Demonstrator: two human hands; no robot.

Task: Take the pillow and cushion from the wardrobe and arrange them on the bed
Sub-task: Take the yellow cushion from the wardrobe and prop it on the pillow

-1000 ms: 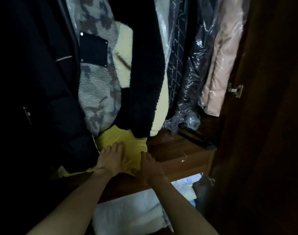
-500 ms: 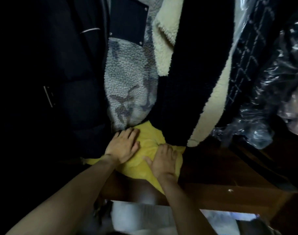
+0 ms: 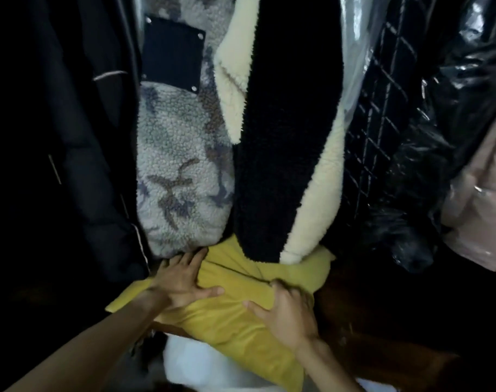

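Note:
A yellow pillow [image 3: 235,321] lies on the dark wooden wardrobe shelf [image 3: 382,335], under the hems of hanging coats, with its near end sticking out over the shelf's front edge. My left hand [image 3: 181,281] presses on its left side, fingers spread and thumb pointing right. My right hand [image 3: 283,309] clutches its right side, fingers curled into the fabric. The far part of the pillow is hidden behind a black and cream fleece coat [image 3: 283,137]. No other cushion shows.
A grey camouflage fleece jacket [image 3: 179,171] and dark coats [image 3: 71,137] hang on the left. Plastic-covered garments [image 3: 410,137] hang on the right. White bedding [image 3: 201,366] sits on a lower level below the shelf.
The pillow has slid out toward me over the shelf edge. My right hand has moved down and right and now grips the fabric; the view has come closer.

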